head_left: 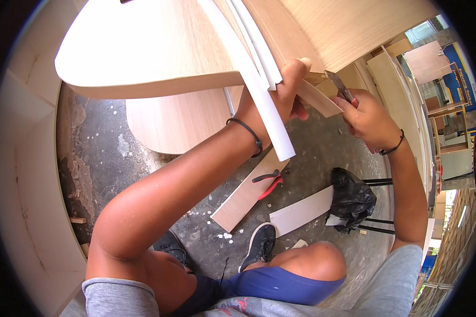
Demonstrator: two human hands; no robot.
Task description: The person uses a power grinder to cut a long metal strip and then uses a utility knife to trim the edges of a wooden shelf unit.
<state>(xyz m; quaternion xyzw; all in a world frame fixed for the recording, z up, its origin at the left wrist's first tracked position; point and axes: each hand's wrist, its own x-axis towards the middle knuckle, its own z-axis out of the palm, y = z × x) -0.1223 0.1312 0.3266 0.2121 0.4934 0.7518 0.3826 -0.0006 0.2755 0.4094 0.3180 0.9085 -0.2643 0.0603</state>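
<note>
My right hand (pixel 369 120) is closed round the red handle of a knife (pixel 342 87), its grey blade pointing up and left to the edge of a wood-grain panel (pixel 195 47). Just below the blade a flat wood-grain strip (pixel 318 99) sticks out toward my right knuckles. My left hand (pixel 281 95) is closed at that strip by the panel's edge, thumb up and fingers underneath; its exact hold is partly hidden. Over my left wrist hangs a long white strip (pixel 272 119), its lower end loose. A second white strip (pixel 259 47) lies on the panel beside it.
Below, pliers (pixel 269 184) with red and black handles rest on a wooden board (pixel 238 206). A pale board (pixel 301 211) and a black plastic bag (pixel 351 201) lie near my shoe (pixel 260 243). White panels (pixel 26 158) stand at left, with stacked boards (pixel 396 100) at right.
</note>
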